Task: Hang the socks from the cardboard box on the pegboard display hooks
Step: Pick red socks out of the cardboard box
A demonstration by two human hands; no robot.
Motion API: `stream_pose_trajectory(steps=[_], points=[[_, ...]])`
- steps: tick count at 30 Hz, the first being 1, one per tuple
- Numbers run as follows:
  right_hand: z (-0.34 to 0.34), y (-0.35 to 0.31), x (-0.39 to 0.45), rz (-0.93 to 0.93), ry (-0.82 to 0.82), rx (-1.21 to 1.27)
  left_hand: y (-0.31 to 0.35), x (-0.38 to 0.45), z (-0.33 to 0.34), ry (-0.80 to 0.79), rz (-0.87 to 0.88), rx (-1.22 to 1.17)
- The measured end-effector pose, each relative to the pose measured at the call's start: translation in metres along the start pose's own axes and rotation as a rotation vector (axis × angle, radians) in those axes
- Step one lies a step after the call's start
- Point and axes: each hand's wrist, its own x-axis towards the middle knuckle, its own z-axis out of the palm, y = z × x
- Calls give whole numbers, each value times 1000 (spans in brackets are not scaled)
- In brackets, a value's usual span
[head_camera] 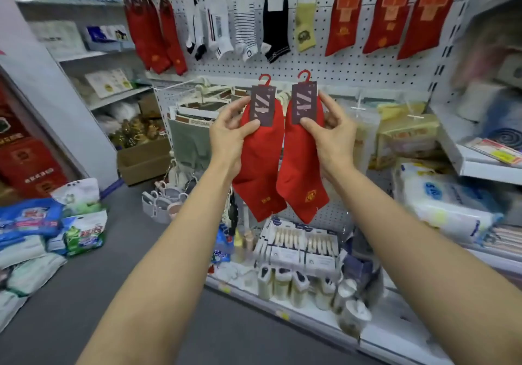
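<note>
Left hand (231, 127) pinched the card header of the left red sock pair (261, 164), thumb on the front, fingers behind. Right hand (329, 127) gripped the right red sock pair (300, 167) the same way. Both pairs were held up side by side in front of the pegboard (324, 65), their red plastic hangers (304, 75) free above the cards, not yet on any hook.

Risk, as judged: with both hands occupied, neither could steady a display hook; a hanger could miss the hook tip and the pair drop onto the goods below. The hooks themselves were hard to make out.

Surroundings: the far top row already carried hung socks (245, 20), red to the left and right, white, striped and black between. A cardboard box (142, 161) sat on the floor at far left. Packaged goods (406, 136) hung just right of the hands, crowding the lower board.
</note>
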Motion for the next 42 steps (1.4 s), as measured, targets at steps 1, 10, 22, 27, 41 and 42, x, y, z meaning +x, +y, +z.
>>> stream_pose_trajectory(steps=[1,10,22,27,41,42], points=[[13,4,4,-17,-25,-9,3,6,-10,20,10,1],[128,34,45,-78,-179,44,31,67,-92,185,103,43],[300,60,76,-127,-265,108,81,143,-228,310,238,84],[380,69,80,-135,-227,107,106,184,-298,279,210,101],[533,125,115,-140,-161,71,103,301,-435,230,170,82],[540,134,120,-130,-162,88,98,312,-441,227,161,72]])
